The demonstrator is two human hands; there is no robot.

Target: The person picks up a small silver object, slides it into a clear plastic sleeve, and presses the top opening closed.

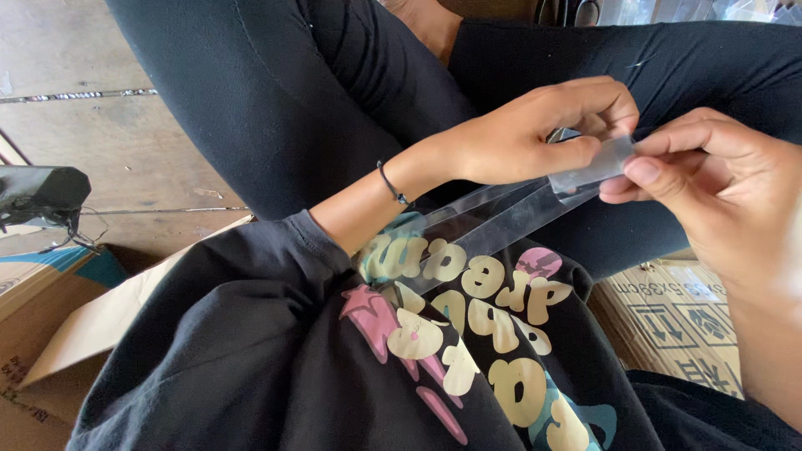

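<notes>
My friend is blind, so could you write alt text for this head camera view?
Two bare hands, left and right, pinch the end of a long clear plastic sleeve between their fingertips, held over a lap in dark trousers. Below is a black printed sweatshirt, with cardboard boxes on a wooden floor.

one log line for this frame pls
left hand: pinching clear plastic sleeve top | right hand: pinching same end | sleeve: over lap | nearby: cardboard boxes
</notes>
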